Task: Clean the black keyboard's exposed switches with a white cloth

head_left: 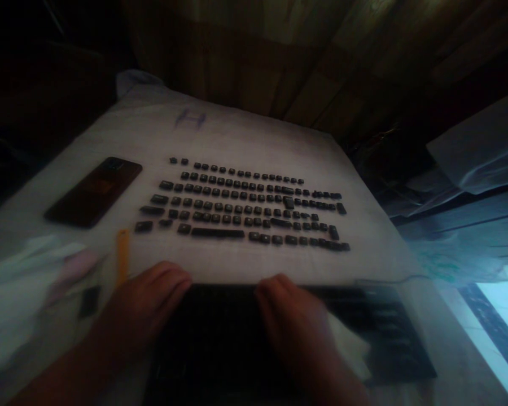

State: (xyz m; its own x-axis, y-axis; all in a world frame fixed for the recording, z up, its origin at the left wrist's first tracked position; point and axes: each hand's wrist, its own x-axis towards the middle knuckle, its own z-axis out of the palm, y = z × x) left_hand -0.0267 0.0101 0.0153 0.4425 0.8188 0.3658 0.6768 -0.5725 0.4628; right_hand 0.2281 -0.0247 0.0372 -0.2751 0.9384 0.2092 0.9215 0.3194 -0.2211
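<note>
The left hand's fingers (180, 277) are bent together at the dark keyboard body's (224, 344) upper left corner, and the right hand's (298, 321) are bunched along its far edge, near the middle; blur and shadow hide whether either pinches it or merely rests there. A white cloth or paper (349, 344) pokes out beside the right hand, and whether it is held I cannot tell.

The keyboard body fills the bottom centre of the frame and reaches toward the lower right. It looks like thin, stiff plastic, probably light for its length, smooth enough to slide, and liable to flex if lifted by one end. Its outer rim, taken at both short ends, seems the surest hold.

Beyond it, loose keycaps (218, 232) lie in rows across the middle of the frame; they look hard, very light and easily scattered, best pinched singly by their sides. A phone (95, 192) lies left of them on the pale-covered worktop (245, 135), an orange strip (122, 254) below it.
</note>
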